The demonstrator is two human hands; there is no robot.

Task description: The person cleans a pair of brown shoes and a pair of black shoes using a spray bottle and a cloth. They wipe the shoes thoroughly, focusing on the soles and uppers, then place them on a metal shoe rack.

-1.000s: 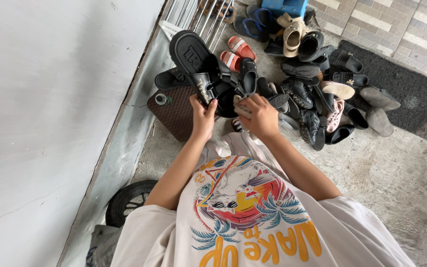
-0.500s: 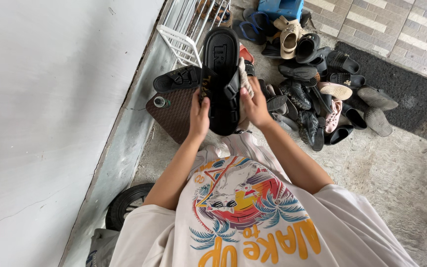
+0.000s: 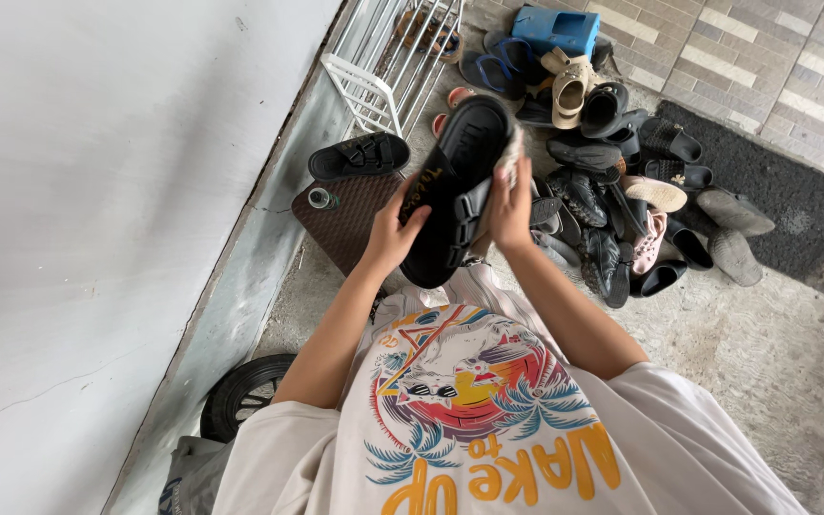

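While upright, black sandal (image 3: 455,195) between left hand (image 3: 393,234), seemingly right hand (image 3: 510,205).

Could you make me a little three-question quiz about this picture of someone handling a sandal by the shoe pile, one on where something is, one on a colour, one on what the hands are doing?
1. Where does the single black sandal lie?
A. On the brown mat by the wall
B. On the dark doormat
C. Inside the blue box

2. What colour is the wire rack?
A. Red
B. White
C. Green

3. How is the large black sandal held?
A. Lying untouched on the floor
B. Pinched in one hand only
C. Lifted in both hands

Answers:
1 A: it sits at the far edge of the brown mat, close to the wall.
2 B: its bars are white.
3 C: the left hand grips one side and the right hand the other, above the shoe pile.
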